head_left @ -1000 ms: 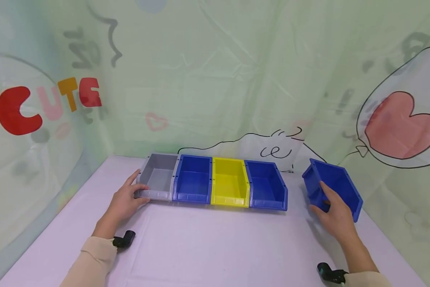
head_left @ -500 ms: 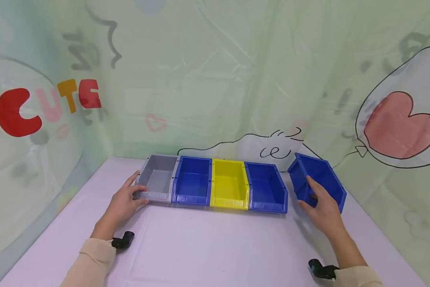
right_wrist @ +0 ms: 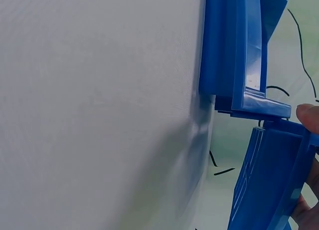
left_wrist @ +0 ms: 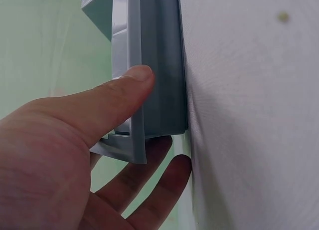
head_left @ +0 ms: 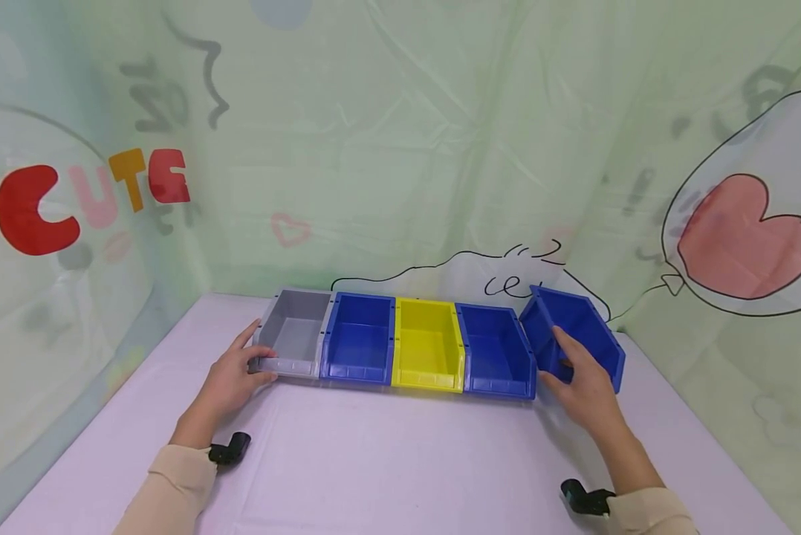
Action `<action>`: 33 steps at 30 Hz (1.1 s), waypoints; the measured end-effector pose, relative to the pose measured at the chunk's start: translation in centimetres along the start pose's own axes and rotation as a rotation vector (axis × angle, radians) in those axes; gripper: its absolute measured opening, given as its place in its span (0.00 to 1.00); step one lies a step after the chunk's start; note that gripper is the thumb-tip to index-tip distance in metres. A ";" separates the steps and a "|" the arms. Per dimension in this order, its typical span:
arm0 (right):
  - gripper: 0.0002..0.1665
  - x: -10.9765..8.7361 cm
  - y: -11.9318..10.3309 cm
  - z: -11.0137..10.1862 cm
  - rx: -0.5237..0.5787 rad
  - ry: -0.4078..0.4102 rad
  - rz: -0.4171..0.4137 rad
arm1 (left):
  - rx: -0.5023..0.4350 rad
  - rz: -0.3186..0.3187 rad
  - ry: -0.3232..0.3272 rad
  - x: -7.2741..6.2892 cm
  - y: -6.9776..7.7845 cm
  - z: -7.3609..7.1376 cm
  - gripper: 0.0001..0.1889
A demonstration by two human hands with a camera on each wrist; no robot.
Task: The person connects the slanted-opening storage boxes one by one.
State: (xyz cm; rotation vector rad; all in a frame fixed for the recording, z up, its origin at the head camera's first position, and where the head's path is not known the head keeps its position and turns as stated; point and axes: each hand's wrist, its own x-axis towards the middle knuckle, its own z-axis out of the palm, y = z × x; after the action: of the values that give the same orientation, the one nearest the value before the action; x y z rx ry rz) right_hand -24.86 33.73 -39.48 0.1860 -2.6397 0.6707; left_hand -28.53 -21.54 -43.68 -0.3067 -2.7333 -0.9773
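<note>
A grey storage bin [head_left: 298,331] stands at the left end of a row on the table. My left hand [head_left: 229,377] grips its front left corner, the thumb on the front lip and the other fingers around the side wall, as the left wrist view shows. My right hand [head_left: 589,390] holds a loose blue storage bin [right_wrist: 271,182] by its left wall. This bin is tilted and raised above the table, its upper left edge right at the side of the blue bin [head_left: 496,349] that ends the row.
Between the grey bin and the right-end blue one stand another blue bin [head_left: 359,338] and a yellow bin [head_left: 429,344], side by side. The white table [head_left: 400,461] meets a printed curtain [head_left: 387,163] behind and at both sides.
My right hand has carried the loose blue bin leftward, up to the right end of the row. The left hand stays on the grey bin.
</note>
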 end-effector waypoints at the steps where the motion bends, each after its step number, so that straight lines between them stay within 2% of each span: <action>1: 0.52 0.0 0.0 0.0 -0.003 -0.003 -0.001 | -0.002 -0.004 -0.002 0.0 0.0 0.0 0.14; 11: 0.51 0.1 -0.4 -0.1 -0.013 -0.056 -0.005 | 0.000 -0.006 -0.010 -0.1 0.2 -0.1 0.13; 22: 0.50 0.3 -0.3 -0.2 -0.043 -0.061 -0.040 | 0.007 0.002 0.001 -0.1 0.3 -0.1 0.13; 33: 0.48 0.5 -0.9 -0.2 -0.079 -0.065 -0.047 | 0.008 -0.014 -0.019 -0.1 0.4 -0.3 0.14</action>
State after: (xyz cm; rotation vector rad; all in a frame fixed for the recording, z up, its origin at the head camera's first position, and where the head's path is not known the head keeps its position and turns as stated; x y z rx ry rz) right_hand -25.01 33.05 -38.75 0.2499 -2.7087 0.5534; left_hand -28.31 -21.41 -43.27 -0.2974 -2.7596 -0.9721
